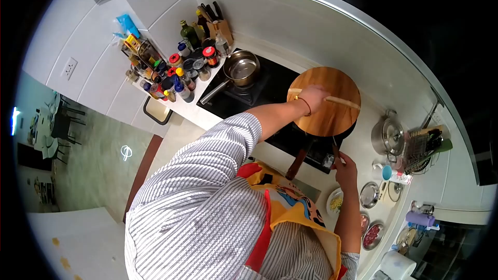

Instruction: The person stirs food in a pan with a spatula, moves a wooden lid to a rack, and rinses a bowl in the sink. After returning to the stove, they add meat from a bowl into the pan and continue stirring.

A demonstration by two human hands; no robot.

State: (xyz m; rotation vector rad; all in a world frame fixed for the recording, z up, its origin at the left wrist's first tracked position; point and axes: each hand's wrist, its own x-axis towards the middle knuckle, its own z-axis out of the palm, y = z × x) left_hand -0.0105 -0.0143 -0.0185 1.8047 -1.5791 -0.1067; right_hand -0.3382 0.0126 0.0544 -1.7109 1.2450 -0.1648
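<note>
My left hand (313, 98) is closed around the bar handle of a round wooden lid (337, 120). The lid covers most of a dark pan on the right side of the black cooktop (277, 88); the pan's brown handle (296, 165) points toward my body. My right hand (345, 168), just below the lid's right edge, grips the brown handle of a thin-shafted cooking utensil (335, 148). The utensil's head is hidden under the lid, so its exact kind does not show.
A steel saucepan (241, 67) sits on the left burner. Several sauce bottles and jars (187, 67) and a knife block (223, 30) crowd the left corner. To the right are a steel pot (388, 136), a plate of chopped yellow food (335, 203) and a bowl of red meat (372, 236).
</note>
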